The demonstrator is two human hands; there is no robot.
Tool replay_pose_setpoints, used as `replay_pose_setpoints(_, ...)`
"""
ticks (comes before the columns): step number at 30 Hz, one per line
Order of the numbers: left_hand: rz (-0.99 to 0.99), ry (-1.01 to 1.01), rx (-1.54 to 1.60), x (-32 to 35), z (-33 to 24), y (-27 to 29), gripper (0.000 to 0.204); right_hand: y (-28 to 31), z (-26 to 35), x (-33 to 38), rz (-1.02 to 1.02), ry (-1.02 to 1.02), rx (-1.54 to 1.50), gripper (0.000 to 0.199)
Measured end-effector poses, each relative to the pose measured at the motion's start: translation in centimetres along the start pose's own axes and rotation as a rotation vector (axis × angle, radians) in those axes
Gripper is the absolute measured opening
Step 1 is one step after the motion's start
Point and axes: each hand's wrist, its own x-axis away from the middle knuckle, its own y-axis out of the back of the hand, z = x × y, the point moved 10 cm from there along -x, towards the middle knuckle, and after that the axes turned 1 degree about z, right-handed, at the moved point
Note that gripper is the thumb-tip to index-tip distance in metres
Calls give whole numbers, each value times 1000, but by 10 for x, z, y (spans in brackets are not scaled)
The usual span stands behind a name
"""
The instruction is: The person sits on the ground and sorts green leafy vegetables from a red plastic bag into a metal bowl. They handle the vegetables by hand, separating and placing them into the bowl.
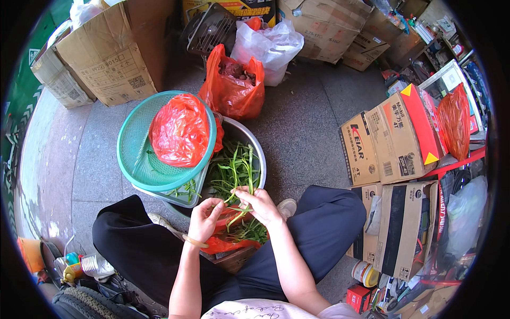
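The right hand's [258,204] grip is clamped on long green stems [251,173]; the left hand's [206,218] finger and thumb are together, seemingly pinching an end, perhaps to steady it between the two. The steel basin [261,151] of leafy greens [220,173] lies at twelve o'clock from the hands, a red bag [214,245] with more at six, probably for short reach; the teal colander [129,157] sits toward half past ten.
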Motion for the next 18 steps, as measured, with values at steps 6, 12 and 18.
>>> replay_pose_setpoints(6, -49, 50, 122, 1, -7, 0, 15, -6, 36, 7, -285, 514, 760, 19)
replay_pose_setpoints(12, -169, 59, 105, 2, 1, 3, 14, -17, 31, 8, -407, 648, 1084, 14)
replay_pose_setpoints(18, -147, -45, 136, 1, -2, 5, 12, -5, 36, 1, -575, 599, 930, 14)
